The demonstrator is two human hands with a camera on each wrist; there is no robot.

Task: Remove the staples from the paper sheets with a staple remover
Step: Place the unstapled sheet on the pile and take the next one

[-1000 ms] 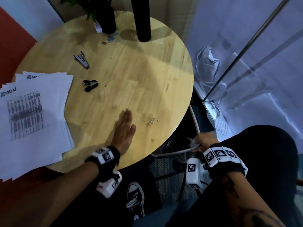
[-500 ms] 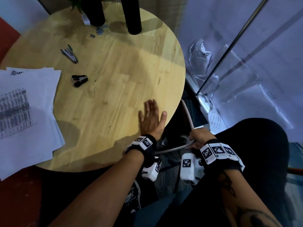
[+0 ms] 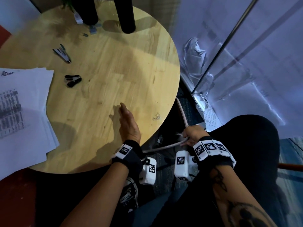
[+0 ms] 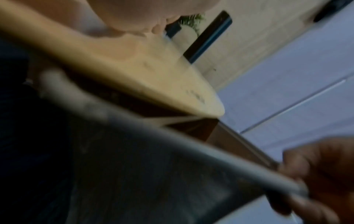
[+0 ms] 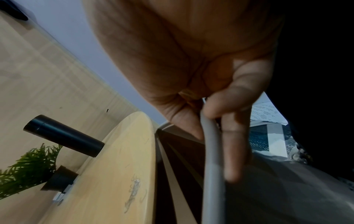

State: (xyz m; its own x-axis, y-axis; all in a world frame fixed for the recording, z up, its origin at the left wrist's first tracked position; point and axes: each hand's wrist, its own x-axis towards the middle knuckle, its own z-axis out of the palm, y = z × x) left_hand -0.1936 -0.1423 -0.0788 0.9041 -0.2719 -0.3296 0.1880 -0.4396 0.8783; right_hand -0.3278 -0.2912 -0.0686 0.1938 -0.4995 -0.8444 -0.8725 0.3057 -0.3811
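Note:
On the round wooden table (image 3: 114,66) my left hand (image 3: 127,118) stands on its edge with straight fingers, holding nothing. A small heap of pulled staples (image 3: 156,117) lies just right of it, close to the table's rim. The black staple remover (image 3: 73,80) lies untouched further left, beside the loose paper sheets (image 3: 24,112). Below the table edge my right hand (image 3: 190,136) grips the grey rim of a bin (image 3: 164,146). The right wrist view shows its fingers (image 5: 235,136) curled round that rim (image 5: 212,151), with the staples (image 5: 134,191) on the tabletop.
A silver stapler-like tool (image 3: 62,54) lies at the back left. Two black cylinders (image 3: 125,15) and a plant pot stand at the far edge. A glass panel with a metal rail (image 3: 229,46) runs along the right. My shoe (image 3: 129,194) is under the table.
My left hand swept right across the table toward the edge, pushing the staples, then drew back left. The staples now lie nearer the rim. My right hand kept hold of the bin rim.

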